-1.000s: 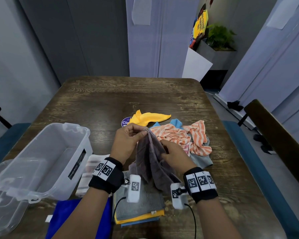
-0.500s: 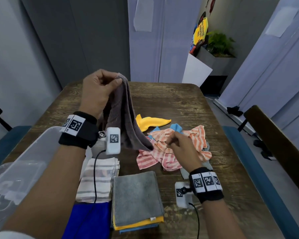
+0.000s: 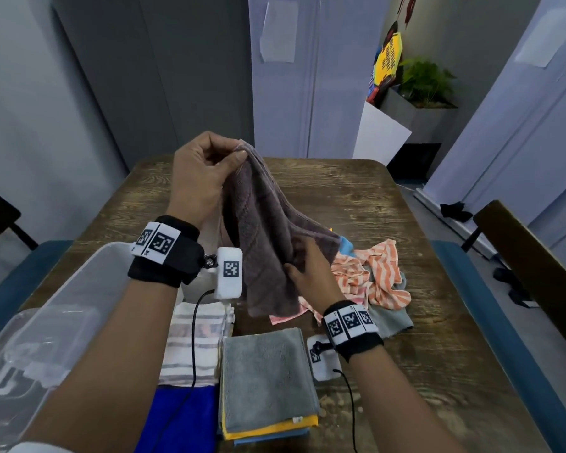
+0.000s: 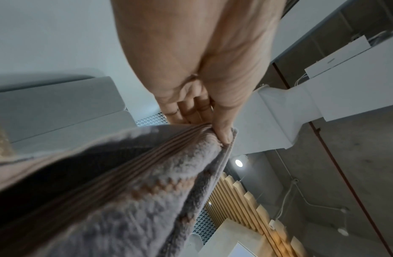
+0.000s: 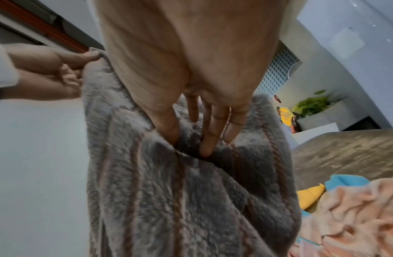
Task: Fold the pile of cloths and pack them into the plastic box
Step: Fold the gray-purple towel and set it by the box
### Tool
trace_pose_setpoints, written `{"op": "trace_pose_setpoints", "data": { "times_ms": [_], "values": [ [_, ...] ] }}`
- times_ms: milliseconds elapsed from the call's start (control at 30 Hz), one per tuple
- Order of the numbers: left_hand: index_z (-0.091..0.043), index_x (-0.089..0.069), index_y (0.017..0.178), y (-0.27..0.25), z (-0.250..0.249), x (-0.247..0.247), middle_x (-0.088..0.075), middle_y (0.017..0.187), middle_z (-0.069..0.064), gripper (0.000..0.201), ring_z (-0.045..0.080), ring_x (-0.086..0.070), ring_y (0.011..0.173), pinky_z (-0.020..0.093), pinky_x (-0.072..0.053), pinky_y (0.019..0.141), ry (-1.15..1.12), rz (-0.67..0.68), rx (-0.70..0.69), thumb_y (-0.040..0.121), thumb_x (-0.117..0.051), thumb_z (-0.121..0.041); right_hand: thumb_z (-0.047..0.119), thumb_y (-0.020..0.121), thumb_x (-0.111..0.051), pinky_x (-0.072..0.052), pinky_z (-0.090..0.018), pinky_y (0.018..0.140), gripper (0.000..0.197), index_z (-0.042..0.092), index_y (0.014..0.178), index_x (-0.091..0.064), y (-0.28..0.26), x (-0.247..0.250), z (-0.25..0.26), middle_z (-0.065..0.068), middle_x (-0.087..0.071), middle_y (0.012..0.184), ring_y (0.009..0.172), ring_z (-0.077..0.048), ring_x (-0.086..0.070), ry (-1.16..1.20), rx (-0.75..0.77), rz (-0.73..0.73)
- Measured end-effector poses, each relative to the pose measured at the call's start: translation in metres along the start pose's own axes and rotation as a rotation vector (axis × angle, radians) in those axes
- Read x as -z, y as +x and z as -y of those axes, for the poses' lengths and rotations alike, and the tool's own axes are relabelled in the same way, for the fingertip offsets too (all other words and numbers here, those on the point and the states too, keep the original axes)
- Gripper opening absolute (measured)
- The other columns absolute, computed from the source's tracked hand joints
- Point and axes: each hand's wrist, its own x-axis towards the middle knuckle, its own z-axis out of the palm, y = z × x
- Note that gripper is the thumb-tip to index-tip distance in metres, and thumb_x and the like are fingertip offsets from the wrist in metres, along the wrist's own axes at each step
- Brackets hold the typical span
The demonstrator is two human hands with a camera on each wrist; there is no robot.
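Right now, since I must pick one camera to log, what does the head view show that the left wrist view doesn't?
Only the head view: the plastic box, the folded stack, the loose striped cloths and the right hand gripping the towel lower down. Only the left wrist view: the thumb pinching the towel's ribbed hem, ceiling ducts behind. Both: the left hand holding the towel up.

Dim, soft light; blurred, warped edges

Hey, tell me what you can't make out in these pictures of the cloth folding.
Clear plastic box: head view, cut off at the left edge, inside blocked by the left forearm.
Yellow cloth: head view, mostly hidden behind the grey-brown fuzzy towel.
Royal-blue cloth: head view, cut off at the bottom edge.
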Motion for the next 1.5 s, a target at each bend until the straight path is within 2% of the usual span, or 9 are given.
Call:
{"op": "trace_pose_setpoints", "data": {
  "times_ms": [233,400,467,667,767,933,1100,1300,1500],
  "values": [
    [-0.012,-0.069,0.096,-0.007,0.005,-0.001,-0.074,0.101,0.005,0.011,0.016,-0.069,0.097,0.028,-0.055,0.090,-0.040,0.097,0.004,0.087,-0.075,-0.008,-0.001,0.093,-0.048,-0.052,-0.038,0.068,0.075,0.040,0.152,-0.027,0.013,0.021,-0.004,-0.010,-0.066,0.083,0.072,-0.025,-0.066,-0.027,-0.036,0.189],
    [0.003,-0.067,0.100,-0.016,-0.002,-0.018,-0.073,0.099,0.004,0.014,0.014,-0.069,0.099,0.024,-0.053,0.091,-0.024,0.189,-0.012,0.089,-0.072,-0.004,0.002,0.095,-0.055,-0.050,-0.021,0.060,0.040,0.027,0.125,-0.053,0.026,0.020,0.013,-0.005,-0.066,0.093,0.060,0.000,-0.060,-0.090,0.042,0.453],
    [0.005,-0.067,0.100,-0.016,-0.003,-0.020,-0.074,0.100,0.005,0.015,0.015,-0.070,0.101,0.026,-0.053,0.093,-0.015,0.217,-0.027,0.090,-0.072,-0.004,0.005,0.094,-0.058,-0.052,-0.026,0.064,0.024,0.016,0.115,-0.060,0.030,0.012,0.013,-0.001,-0.067,0.091,0.063,0.003,-0.061,-0.163,0.074,0.535],
    [-0.004,-0.067,0.100,-0.002,-0.007,-0.007,-0.073,0.102,0.005,0.011,0.016,-0.069,0.100,0.032,-0.055,0.093,-0.058,0.069,-0.066,0.090,-0.070,-0.004,0.028,0.095,-0.066,-0.044,-0.030,0.083,0.034,0.007,0.121,-0.064,0.026,0.001,0.005,-0.013,-0.067,0.118,0.106,-0.029,-0.061,-0.487,0.035,0.708],
    [-0.012,-0.067,0.096,0.015,-0.003,0.009,-0.072,0.101,0.004,0.010,0.015,-0.068,0.098,0.030,-0.055,0.091,-0.095,-0.075,-0.066,0.090,-0.070,-0.005,0.040,0.094,-0.065,-0.045,-0.033,0.081,0.036,0.013,0.118,-0.065,0.025,0.008,-0.015,-0.012,-0.069,0.114,0.104,-0.030,-0.063,-0.583,-0.091,0.566],
    [-0.018,-0.066,0.091,0.028,0.040,0.033,-0.071,0.092,0.002,0.013,0.009,-0.067,0.087,0.025,-0.055,0.083,-0.061,-0.270,0.037,0.089,-0.070,-0.005,0.051,0.095,-0.059,-0.041,-0.032,0.063,0.032,0.020,0.090,-0.063,0.028,0.044,-0.031,0.002,-0.060,0.076,0.077,-0.023,-0.062,-0.533,-0.178,0.210],
    [-0.022,-0.065,0.090,0.017,0.086,0.050,-0.070,0.091,0.002,0.014,0.007,-0.066,0.083,0.025,-0.054,0.081,0.015,-0.379,0.149,0.090,-0.070,-0.009,0.034,0.098,-0.061,-0.034,-0.031,0.048,0.028,0.016,0.076,-0.064,0.022,0.086,-0.016,0.000,-0.057,0.062,0.059,-0.023,-0.056,-0.530,-0.065,-0.142],
    [-0.024,-0.064,0.090,0.004,0.117,0.060,-0.071,0.098,0.009,0.012,0.015,-0.067,0.091,0.030,-0.054,0.087,-0.006,-0.379,0.193,0.088,-0.072,-0.015,0.012,0.086,-0.066,-0.039,-0.035,0.061,0.012,0.010,0.082,-0.056,0.025,0.118,0.023,-0.006,-0.059,0.072,0.065,-0.016,-0.050,-0.271,0.159,-0.353],
    [-0.024,-0.055,0.096,-0.002,0.113,0.056,-0.060,0.088,-0.002,0.026,0.005,-0.059,0.080,0.020,-0.049,0.082,-0.106,-0.425,0.219,0.097,-0.056,0.002,-0.006,0.088,-0.064,-0.054,-0.037,0.081,0.033,0.016,0.109,-0.053,0.034,0.124,0.032,-0.004,-0.072,0.095,0.089,-0.016,-0.069,0.193,0.214,-0.361]
  ]
}}
